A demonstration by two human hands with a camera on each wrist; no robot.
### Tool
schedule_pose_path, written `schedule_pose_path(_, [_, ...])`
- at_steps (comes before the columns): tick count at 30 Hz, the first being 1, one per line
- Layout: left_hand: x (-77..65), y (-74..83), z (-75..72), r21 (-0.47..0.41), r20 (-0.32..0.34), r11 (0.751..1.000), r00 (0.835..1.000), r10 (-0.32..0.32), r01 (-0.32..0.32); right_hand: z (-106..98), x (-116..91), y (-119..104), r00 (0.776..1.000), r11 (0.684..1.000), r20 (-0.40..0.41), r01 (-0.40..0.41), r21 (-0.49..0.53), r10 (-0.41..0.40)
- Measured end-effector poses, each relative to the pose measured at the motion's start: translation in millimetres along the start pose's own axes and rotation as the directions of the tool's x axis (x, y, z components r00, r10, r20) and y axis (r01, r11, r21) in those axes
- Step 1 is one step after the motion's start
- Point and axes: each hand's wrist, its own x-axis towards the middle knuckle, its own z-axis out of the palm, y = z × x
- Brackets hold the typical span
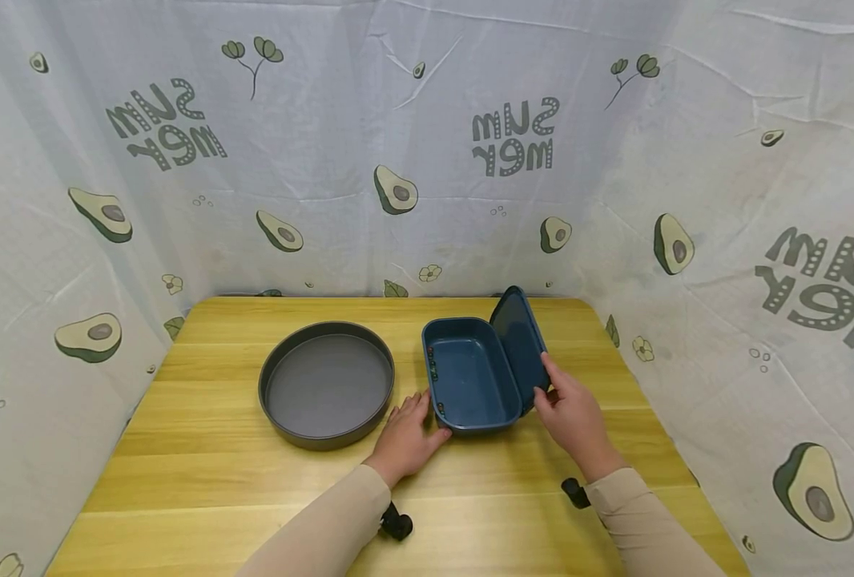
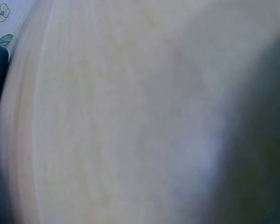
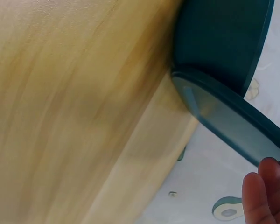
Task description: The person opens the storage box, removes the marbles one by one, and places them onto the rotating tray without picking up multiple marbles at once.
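Note:
A dark blue rectangular box (image 1: pixel 473 383) stands on the table with its lid (image 1: pixel 519 340) tilted up along the right side. My right hand (image 1: pixel 573 413) pinches the lid's near edge between thumb and fingers; in the right wrist view the fingers (image 3: pixel 267 189) show against the lid's end. My left hand (image 1: pixel 407 439) touches the box's near left corner, fingers extended along its side and thumb by the front. Small multicoloured bits (image 1: pixel 433 367) line the inner left side of the box; their kind is too small to tell. The left wrist view shows mostly blurred tabletop.
A round dark grey pan (image 1: pixel 329 385) sits left of the box, close to my left hand. The wooden table (image 1: pixel 182 473) ends at a patterned curtain (image 1: pixel 326 160) behind and at both sides. Black wrist mounts (image 1: pixel 396 525) hang under my sleeves.

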Motion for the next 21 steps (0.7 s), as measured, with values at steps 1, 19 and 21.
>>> schedule_pose_path(1, [0.0, 0.3, -0.2, 0.002, 0.000, 1.000, 1.000, 0.000, 0.000, 0, 0, 1, 1.000, 1.000, 0.009, -0.007, -0.005, 0.007])
schedule_pose_path(19, [0.0, 0.6, -0.1, 0.001, 0.002, 1.000, 1.000, -0.005, 0.005, -10, -5, 16, 1.000, 0.991, -0.022, 0.004, -0.136, -0.007])
schedule_pose_path(21, [0.2, 0.0, 0.6, 0.006, 0.001, 1.000, 1.000, -0.005, 0.005, -12, -5, 17, 1.000, 0.990, -0.017, -0.003, -0.139, 0.001])
